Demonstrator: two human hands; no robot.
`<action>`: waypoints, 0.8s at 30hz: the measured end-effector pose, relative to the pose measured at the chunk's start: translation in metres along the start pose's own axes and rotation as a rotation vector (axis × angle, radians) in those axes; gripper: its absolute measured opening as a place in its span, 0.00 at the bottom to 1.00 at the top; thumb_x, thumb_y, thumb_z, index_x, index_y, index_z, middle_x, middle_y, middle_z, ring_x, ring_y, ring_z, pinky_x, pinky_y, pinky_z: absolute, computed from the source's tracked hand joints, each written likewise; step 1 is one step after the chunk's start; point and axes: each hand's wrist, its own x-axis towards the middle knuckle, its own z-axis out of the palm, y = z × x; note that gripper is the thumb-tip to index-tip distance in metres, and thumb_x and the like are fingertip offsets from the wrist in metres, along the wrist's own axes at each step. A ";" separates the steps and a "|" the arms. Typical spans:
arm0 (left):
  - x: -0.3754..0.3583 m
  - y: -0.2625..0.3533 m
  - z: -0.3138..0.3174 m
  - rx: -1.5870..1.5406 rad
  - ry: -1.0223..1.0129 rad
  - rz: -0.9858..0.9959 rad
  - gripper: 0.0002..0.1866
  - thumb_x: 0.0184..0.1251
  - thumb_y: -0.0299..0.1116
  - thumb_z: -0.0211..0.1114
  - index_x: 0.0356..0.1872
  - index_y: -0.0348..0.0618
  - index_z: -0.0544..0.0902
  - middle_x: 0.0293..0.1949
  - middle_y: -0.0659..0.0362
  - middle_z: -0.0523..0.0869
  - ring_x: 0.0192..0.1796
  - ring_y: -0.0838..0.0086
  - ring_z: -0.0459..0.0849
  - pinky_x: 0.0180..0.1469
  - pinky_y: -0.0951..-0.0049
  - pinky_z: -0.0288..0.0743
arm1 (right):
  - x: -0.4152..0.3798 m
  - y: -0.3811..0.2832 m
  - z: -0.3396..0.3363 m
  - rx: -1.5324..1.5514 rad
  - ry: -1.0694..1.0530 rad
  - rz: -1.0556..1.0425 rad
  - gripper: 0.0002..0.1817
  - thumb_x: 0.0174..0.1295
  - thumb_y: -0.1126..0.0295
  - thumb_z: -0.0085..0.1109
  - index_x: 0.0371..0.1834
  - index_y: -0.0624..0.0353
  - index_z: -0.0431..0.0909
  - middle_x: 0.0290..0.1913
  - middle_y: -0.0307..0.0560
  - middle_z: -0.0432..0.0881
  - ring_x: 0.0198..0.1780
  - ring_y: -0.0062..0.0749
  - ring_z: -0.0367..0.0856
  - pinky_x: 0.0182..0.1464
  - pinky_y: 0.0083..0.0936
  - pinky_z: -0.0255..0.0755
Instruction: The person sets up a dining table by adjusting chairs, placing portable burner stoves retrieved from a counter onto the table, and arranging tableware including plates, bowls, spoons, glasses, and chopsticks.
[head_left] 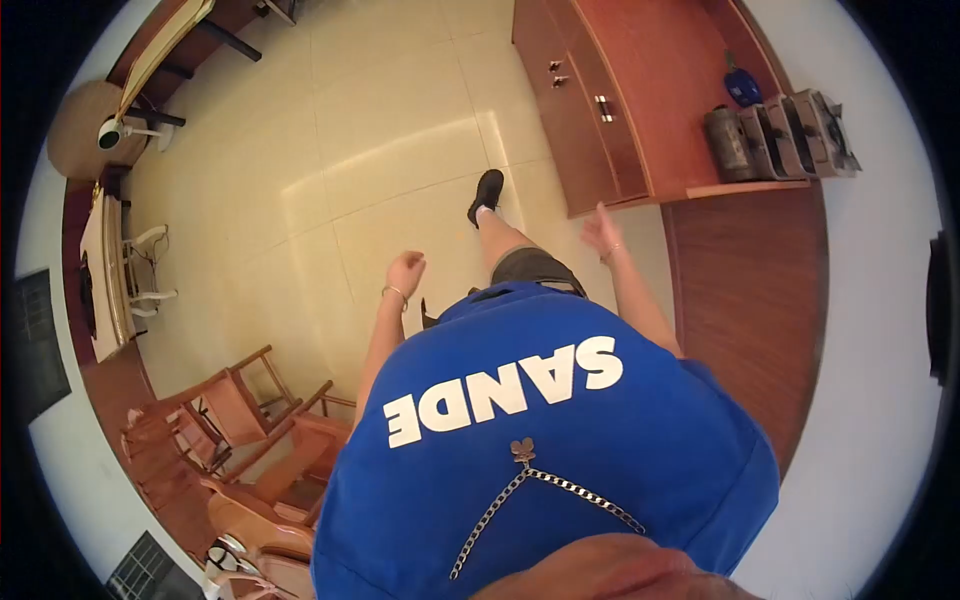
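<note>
My left hand (405, 272) hangs beside my body over the tiled floor, its fingers curled loosely inward. No object shows in it, and a thin bracelet circles that wrist. On the other side, my right hand (602, 236) is held out from my hip with its fingers stretched and apart, touching nothing. It is nearest to the lower end of a reddish-brown wooden cabinet (600, 110). Between my hands are my blue shirt (540, 440) and one leg stepping forward in a black shoe (487, 196); the other foot is hidden.
Metal tins or boxes (785, 138), a grey canister (729, 145) and a blue item (741, 86) sit on the cabinet's shelf. Wooden chairs (240, 405) crowd the lower left. Along the left wall stand a white-legged table (115, 270) and a white fan-like device (112, 133). Pale tiles (370, 120) stretch ahead.
</note>
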 end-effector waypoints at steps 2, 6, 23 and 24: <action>0.010 -0.016 -0.015 0.083 -0.085 0.015 0.17 0.63 0.38 0.63 0.48 0.40 0.84 0.44 0.49 0.88 0.48 0.61 0.86 0.53 0.66 0.78 | 0.039 -0.049 0.045 0.230 0.009 -0.086 0.38 0.63 0.48 0.61 0.62 0.72 0.65 0.56 0.62 0.73 0.55 0.46 0.77 0.54 0.41 0.78; 0.014 -0.095 -0.067 0.080 -0.281 -0.094 0.14 0.63 0.34 0.63 0.43 0.35 0.83 0.35 0.52 0.88 0.37 0.66 0.86 0.44 0.68 0.79 | 0.126 -0.129 0.107 0.654 0.270 -0.192 0.31 0.61 0.61 0.66 0.59 0.73 0.67 0.56 0.62 0.73 0.53 0.46 0.78 0.52 0.39 0.80; 0.318 -0.016 -0.245 0.119 -0.398 -0.311 0.13 0.63 0.33 0.63 0.41 0.32 0.82 0.31 0.53 0.87 0.33 0.69 0.85 0.38 0.68 0.79 | 0.205 -0.186 0.182 1.420 0.876 -0.164 0.12 0.69 0.82 0.41 0.54 0.69 0.68 0.48 0.63 0.79 0.45 0.51 0.84 0.43 0.44 0.86; 0.346 -0.007 -0.252 0.106 -0.409 -0.298 0.13 0.63 0.32 0.63 0.41 0.32 0.82 0.31 0.53 0.87 0.32 0.69 0.85 0.38 0.69 0.79 | 0.204 -0.178 0.188 1.383 0.873 -0.185 0.12 0.69 0.83 0.42 0.54 0.69 0.68 0.48 0.63 0.79 0.45 0.50 0.84 0.43 0.44 0.86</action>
